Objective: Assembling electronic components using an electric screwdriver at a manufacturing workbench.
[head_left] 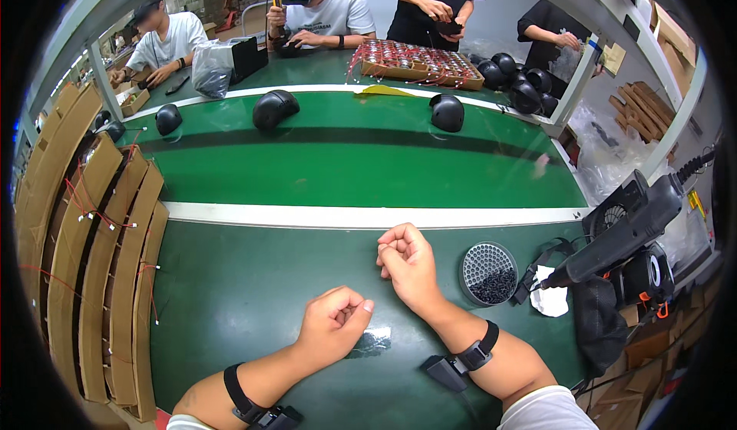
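Observation:
My left hand point(334, 324) rests over the dark green work surface point(246, 284), its fingers curled in and the thumb along the top; nothing shows in it. A little farther away and to the right, my right hand point(408, 265) is also loosely closed, bent inward at the wrist, with nothing visible between the fingers. The hands are apart. Nearest my right hand stands a round clear dish point(465, 280) with a perforated insert and many small black pieces, probably screws. A small clear patch point(374, 341) lies beside my left hand.
A black power screwdriver point(614, 234) leans at the right, near white paper point(551, 303). Stacked cardboard trays point(115, 276) with red wires line the left. Black rounded shells point(275, 110) sit on the green belt point(345, 169). Co-workers sit and stand beyond, near a tray of wired parts point(418, 65).

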Motion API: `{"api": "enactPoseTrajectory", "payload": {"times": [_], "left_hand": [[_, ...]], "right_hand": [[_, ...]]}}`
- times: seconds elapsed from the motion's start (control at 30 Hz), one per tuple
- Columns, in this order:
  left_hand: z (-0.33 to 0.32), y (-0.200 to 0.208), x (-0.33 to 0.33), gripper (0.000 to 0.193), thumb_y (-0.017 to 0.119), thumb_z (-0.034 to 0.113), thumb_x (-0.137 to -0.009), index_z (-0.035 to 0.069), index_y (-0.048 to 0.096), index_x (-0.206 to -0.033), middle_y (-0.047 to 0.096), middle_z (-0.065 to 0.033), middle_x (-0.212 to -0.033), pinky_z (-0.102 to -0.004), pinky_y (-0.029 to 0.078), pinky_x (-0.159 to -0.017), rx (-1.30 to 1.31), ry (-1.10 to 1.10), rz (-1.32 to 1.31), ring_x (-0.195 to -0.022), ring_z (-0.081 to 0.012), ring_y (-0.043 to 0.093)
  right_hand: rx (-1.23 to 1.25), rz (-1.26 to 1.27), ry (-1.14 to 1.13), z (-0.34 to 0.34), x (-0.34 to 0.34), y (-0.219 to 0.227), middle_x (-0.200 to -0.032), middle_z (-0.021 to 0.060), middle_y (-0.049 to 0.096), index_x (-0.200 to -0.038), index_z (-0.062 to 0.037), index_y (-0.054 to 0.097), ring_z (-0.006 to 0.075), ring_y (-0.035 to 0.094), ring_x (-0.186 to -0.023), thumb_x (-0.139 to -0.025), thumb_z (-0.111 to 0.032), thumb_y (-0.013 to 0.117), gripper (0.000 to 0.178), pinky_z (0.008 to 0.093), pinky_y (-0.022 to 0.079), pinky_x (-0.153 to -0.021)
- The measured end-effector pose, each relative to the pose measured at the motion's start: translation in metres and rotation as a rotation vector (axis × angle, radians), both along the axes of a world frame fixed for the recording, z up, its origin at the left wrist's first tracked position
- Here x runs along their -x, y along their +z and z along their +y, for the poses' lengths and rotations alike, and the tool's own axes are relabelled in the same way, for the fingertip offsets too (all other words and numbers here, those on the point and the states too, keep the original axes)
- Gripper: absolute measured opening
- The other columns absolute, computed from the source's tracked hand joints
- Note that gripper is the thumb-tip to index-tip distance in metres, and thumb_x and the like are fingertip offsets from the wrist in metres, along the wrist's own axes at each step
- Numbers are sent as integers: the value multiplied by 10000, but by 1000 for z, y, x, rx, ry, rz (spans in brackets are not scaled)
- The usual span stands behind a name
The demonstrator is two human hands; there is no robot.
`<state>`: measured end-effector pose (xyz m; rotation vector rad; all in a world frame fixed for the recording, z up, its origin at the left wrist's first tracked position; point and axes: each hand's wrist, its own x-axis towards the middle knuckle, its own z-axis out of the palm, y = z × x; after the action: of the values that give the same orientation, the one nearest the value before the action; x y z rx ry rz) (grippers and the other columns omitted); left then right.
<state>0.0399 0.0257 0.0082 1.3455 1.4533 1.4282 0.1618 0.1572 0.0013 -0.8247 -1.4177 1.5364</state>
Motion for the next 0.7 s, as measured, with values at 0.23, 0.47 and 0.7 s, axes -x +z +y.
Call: {"api": "enactPoseTrajectory", "payload": {"times": [0.23, 0.47, 0.7], "left_hand": [[-2, 0, 2, 200, 701, 77, -936, 15, 605, -772, 554, 27, -722, -207, 326, -464, -11, -4, 8, -553, 4, 420], [-1, -1, 3, 196, 699, 80, -935, 15, 609, -774, 560, 23, -723, -205, 328, -470, 26, -32, -33, -557, 4, 422], [-1, 0, 3, 188, 696, 69, -933, 11, 611, -775, 559, 27, -712, -205, 330, -475, -8, -20, 30, -558, 6, 422]], "right_hand": [[14, -12, 8, -1, 0, 0, -761, 25, 614, -1009, -25, 554, 55, 552, -609, -942, -43, 593, 80, 213, 448, -529], [5, 25, 11, 1, 3, -2, -755, 21, 602, -1017, -21, 541, 50, 535, -602, -947, -27, 584, 83, 208, 438, -528], [-4, 24, 10, 1, 3, -5, -757, 23, 609, -1019, -28, 543, 51, 538, -591, -938, -35, 587, 92, 211, 434, -515]]}}
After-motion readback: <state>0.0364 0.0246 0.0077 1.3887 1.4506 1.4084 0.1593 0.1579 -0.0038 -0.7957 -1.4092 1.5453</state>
